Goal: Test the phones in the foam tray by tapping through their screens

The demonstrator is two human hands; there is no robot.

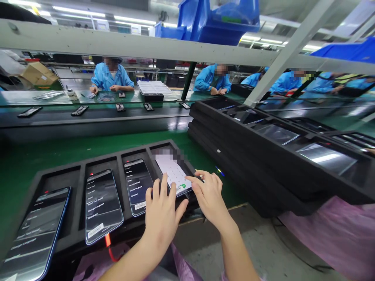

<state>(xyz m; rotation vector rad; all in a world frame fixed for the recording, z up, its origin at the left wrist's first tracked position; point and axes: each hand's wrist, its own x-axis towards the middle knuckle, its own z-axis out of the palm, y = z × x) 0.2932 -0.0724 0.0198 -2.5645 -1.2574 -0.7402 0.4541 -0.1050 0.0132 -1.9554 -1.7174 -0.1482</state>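
Note:
A smartphone with a lit white keypad screen lies in the rightmost compartment of a black foam tray. Over its lower left side my left hand is spread, with fingertips at the screen's edge. My right hand points its index finger at the keypad's lower right; whether it touches is hard to tell. Its other fingers are loosely curled, holding nothing. Left of these are a phone with a dark text menu, a second menu phone and a third, tilted phone nearest me.
Stacked black foam trays holding more phones rise on the right. An orange cable hangs at the tray's front. Beyond the green bench, a conveyor carries several phone parts. Co-workers in blue sit behind it. Blue bins rest on the overhead beam.

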